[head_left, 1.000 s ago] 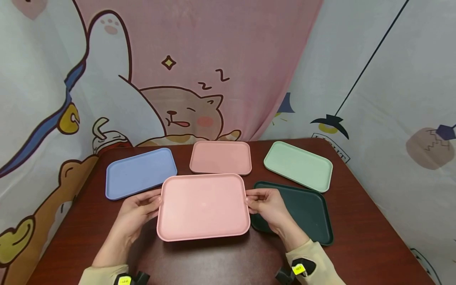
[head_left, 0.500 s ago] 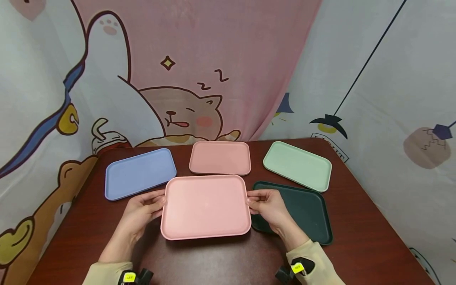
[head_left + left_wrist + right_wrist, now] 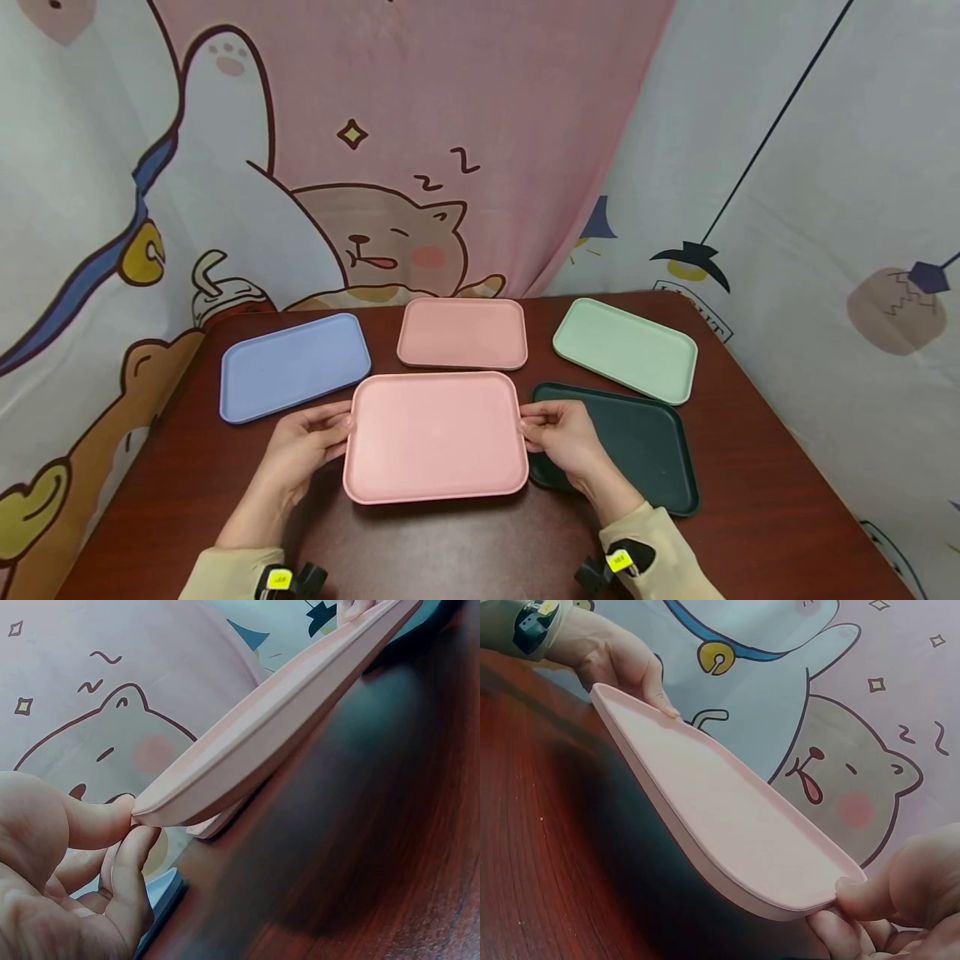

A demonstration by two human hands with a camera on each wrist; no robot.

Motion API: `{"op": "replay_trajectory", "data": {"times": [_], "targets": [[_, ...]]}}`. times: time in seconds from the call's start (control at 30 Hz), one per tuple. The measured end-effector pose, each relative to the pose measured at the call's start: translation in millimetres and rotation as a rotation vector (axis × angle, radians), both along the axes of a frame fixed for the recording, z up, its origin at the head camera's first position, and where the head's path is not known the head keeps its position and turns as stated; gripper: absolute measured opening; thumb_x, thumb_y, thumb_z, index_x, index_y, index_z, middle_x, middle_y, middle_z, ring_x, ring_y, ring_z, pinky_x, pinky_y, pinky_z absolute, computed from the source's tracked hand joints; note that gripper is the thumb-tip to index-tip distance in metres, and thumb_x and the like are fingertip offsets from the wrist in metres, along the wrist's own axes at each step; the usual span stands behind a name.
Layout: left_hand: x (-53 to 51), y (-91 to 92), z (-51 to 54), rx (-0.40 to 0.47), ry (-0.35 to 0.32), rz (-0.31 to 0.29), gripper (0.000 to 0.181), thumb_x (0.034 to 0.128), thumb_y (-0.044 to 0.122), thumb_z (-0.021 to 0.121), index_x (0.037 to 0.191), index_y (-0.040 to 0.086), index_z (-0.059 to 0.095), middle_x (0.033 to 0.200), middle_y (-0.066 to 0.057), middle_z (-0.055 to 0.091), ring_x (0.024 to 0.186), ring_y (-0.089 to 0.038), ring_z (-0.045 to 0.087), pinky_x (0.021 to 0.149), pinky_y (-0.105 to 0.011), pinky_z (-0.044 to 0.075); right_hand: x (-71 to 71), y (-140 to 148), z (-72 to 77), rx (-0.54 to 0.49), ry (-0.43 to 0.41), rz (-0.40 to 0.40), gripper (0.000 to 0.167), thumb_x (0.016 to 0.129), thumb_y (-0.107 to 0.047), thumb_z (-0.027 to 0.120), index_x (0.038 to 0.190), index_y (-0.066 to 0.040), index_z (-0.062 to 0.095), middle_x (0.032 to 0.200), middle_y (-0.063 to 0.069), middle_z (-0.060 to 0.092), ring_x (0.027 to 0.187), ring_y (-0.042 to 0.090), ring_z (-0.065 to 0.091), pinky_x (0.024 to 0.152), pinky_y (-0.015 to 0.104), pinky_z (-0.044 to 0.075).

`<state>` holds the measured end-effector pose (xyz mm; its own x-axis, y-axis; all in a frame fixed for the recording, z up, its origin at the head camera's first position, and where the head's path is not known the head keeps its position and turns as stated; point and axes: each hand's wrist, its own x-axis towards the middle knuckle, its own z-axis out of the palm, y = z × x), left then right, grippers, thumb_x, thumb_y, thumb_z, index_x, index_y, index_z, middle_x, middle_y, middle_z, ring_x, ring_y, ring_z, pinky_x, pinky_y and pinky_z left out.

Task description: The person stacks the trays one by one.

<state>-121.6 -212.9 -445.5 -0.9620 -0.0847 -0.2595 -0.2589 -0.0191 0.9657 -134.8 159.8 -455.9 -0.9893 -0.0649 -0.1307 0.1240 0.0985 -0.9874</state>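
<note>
Between both hands, a large pink tray [image 3: 437,437] is held up off the table, its inside facing up. My left hand [image 3: 303,442] pinches its left rim, thumb on top and fingers underneath, as the left wrist view shows on the tray edge [image 3: 247,750]. On the opposite rim my right hand [image 3: 566,437] pinches in the same way; the thumb of the right hand [image 3: 900,892] lies over the rim in the right wrist view. Partly behind the right hand, a dark green tray [image 3: 637,450] lies on the table.
Along the back of the brown table [image 3: 465,550] lie a blue tray [image 3: 295,367] at left, a smaller pink tray [image 3: 462,333] in the middle and a light green tray [image 3: 626,350] at right. A printed cloth [image 3: 525,125] hangs behind.
The left edge of the large pink tray and my left hand have shifted slightly right. The tray's far rim sits a little lower in view. The right hand barely moved.
</note>
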Motion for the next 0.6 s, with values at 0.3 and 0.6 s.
{"op": "replay_trajectory", "data": {"times": [0.3,0.6], "targets": [[-2.7,-0.3,-6.0,0.015,-0.005,0.010,0.043,0.1009,-0.005,0.067,0.141,-0.015,0.056,0.101,-0.004,0.071,0.084,-0.006,0.069,0.074,-0.025,0.063,-0.8,-3.8,-4.2,0.060,0.013,-0.005,0.019,0.095,0.012,0.070,0.114,0.013,0.074,0.088,0.016,0.071,0.073,0.016,0.071,0.065,0.031,0.064],[-4.4,1.2,-10.5,-0.027,-0.006,0.013,0.041,0.1001,-0.006,0.068,0.139,-0.015,0.059,0.100,-0.005,0.073,0.082,-0.006,0.069,0.073,-0.024,0.063,-2.0,-6.6,-7.7,0.147,0.053,0.001,0.017,0.094,0.015,0.068,0.109,0.012,0.075,0.086,0.015,0.070,0.074,0.019,0.071,0.064,0.030,0.064]]}}
